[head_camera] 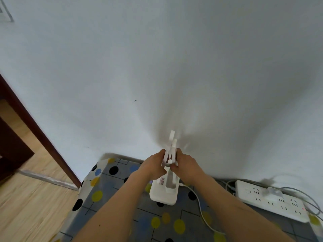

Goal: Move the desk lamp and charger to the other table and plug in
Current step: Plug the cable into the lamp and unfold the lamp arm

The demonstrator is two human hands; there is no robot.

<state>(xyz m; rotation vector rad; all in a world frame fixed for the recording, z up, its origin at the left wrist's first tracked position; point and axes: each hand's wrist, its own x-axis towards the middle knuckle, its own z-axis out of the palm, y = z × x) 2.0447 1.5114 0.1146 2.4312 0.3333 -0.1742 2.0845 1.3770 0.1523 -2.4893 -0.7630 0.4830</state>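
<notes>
A white folding desk lamp (pixel 164 191) stands with its square base on the table with the grey dotted cloth (pixel 111 194), close to the wall. Its two slim arm sections (pixel 172 145) rise folded together above the base. My left hand (pixel 153 165) grips the left section and my right hand (pixel 183 164) grips the right one, both just above the base. A white cable (pixel 201 206) runs from the right side of the base toward the table's front. A white plug with its cable (pixel 275 192) sits in the power strip (pixel 269 199) on the right.
The white wall (pixel 157 67) rises directly behind the table. A dark brown door frame (pixel 38 133) and wooden floor (pixel 26 203) lie to the left. More grey cables (pixel 307 198) trail past the power strip at the far right.
</notes>
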